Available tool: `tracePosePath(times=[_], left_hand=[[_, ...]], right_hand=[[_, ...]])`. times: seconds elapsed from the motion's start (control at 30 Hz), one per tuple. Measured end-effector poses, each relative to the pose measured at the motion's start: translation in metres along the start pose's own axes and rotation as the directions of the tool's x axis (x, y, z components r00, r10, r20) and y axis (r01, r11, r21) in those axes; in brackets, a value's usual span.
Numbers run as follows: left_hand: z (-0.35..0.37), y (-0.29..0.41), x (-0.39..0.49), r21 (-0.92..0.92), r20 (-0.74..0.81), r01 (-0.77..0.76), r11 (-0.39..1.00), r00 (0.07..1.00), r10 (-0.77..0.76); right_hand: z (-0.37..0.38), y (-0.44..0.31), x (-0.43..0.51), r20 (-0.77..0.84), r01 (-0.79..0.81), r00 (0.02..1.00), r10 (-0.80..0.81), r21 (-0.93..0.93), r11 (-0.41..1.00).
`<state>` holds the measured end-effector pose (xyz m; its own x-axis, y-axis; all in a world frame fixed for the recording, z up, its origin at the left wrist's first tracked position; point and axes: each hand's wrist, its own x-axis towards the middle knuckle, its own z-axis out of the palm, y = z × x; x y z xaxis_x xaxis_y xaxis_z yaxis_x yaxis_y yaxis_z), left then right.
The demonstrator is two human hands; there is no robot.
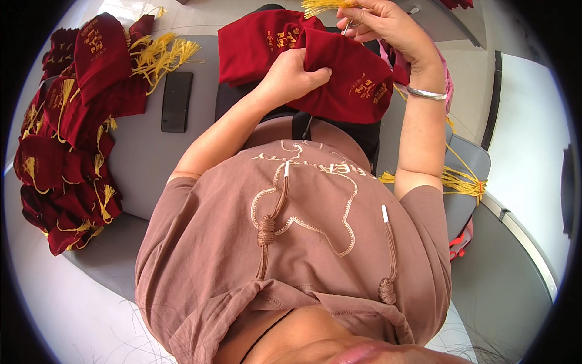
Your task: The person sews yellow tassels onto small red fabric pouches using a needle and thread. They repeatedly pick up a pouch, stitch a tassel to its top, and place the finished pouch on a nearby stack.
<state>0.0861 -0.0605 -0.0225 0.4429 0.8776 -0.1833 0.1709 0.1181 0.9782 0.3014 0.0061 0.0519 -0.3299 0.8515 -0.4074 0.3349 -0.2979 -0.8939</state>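
My left hand (pixel 295 75) grips the folded edge of a dark red velvet pouch (pixel 345 82) with gold printing, over my lap. Another red cloth piece (pixel 254 50) with gold printing lies across my legs beside it. My right hand (pixel 363 22) is raised at the pouch's far right corner, its fingers closed around a yellow tassel cord and a slim metal tool whose kind I cannot tell. The yellow tassel (pixel 323 7) fans out to the left of those fingers.
Red pouches with yellow tassels (pixel 68 150) are heaped on the grey seat at left. A black phone (pixel 176 102) lies near them. A tied bundle of yellow cords (pixel 464 182) rests on the grey seat at right. Pink cloth (pixel 446 82) shows behind my right wrist.
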Motion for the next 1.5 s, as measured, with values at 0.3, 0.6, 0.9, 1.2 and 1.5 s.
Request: tracePosePath(times=[0.3,0.6,0.9,1.2,1.5], left_hand=[[0.003,-0.004,0.002,0.041,-0.011,-0.075,0.996,0.997,0.075],[0.003,-0.008,0.005,0.148,-0.002,-0.07,0.987,0.997,0.071],[0.001,-0.003,-0.003,0.075,-0.02,-0.011,0.997,1.0,0.013],[0.003,0.006,-0.006,0.136,-0.006,-0.087,0.987,0.996,0.088],[0.006,0.0,-0.003,0.171,-0.011,-0.168,0.971,0.985,0.173]], right_hand=[[0.0,-0.01,0.002,0.014,-0.067,0.997,0.072,-0.224,0.972],[0.002,-0.021,0.005,-0.058,-0.105,0.994,0.092,-0.3,0.948],[-0.013,-0.018,0.008,-0.089,-0.06,0.995,0.037,-0.266,0.962],[-0.01,-0.003,0.017,0.014,-0.137,0.99,0.142,-0.181,0.974],[-0.018,-0.009,0.017,0.121,-0.174,0.973,0.198,-0.184,0.967]])
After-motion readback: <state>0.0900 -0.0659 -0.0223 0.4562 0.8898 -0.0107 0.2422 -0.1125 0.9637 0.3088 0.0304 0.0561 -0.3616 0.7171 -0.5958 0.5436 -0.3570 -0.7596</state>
